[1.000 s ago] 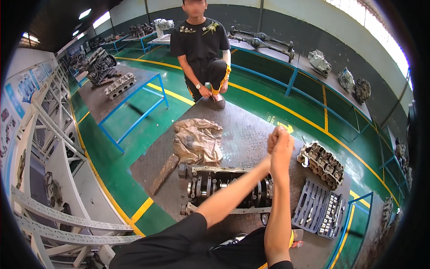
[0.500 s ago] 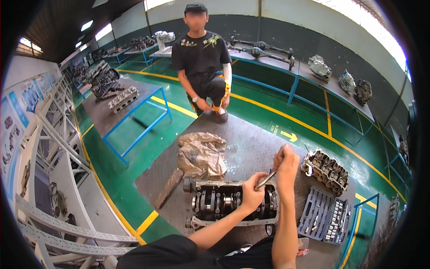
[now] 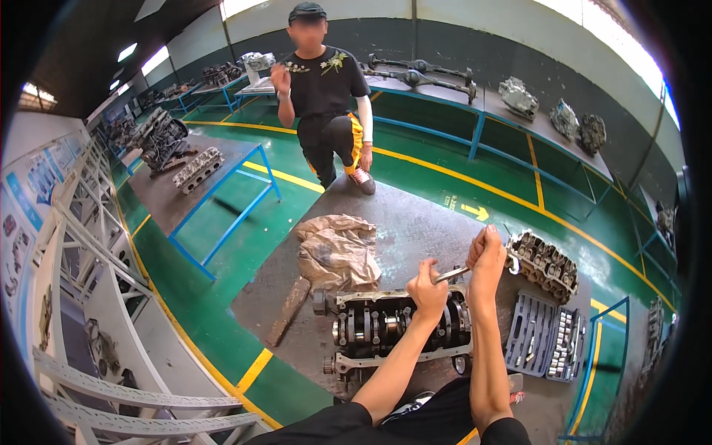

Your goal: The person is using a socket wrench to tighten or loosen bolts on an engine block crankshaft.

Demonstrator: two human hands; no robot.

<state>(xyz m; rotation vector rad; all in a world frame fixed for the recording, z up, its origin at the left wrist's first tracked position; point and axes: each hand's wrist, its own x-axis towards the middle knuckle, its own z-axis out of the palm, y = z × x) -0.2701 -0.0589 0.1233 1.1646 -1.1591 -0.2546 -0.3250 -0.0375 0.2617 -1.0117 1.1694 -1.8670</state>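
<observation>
A shiny metal bar [image 3: 453,274] spans the gap between my hands, above the right end of an engine block. My left hand [image 3: 428,291] is closed around its left end. Higher and farther right, my right hand [image 3: 486,259] is closed on the other end. A pale curved piece [image 3: 514,265] shows beside my right hand; I cannot tell whether it belongs to the bar. Below lies the engine block [image 3: 371,361], its crankshaft [image 3: 377,326] exposed; my forearms hide part of it.
Crumpled brown paper [image 3: 337,248] and a wooden strip [image 3: 288,311] lie left on the metal table [image 3: 415,219]. To the right are a cylinder head [image 3: 545,267] and an open socket set [image 3: 545,337]. Across the table a person [image 3: 326,93] kneels, one foot on its far corner.
Both my hands have moved up and away from me with the bar, which now lies flatter. The person across has straightened and raised one hand to the chest. The view has shifted slightly.
</observation>
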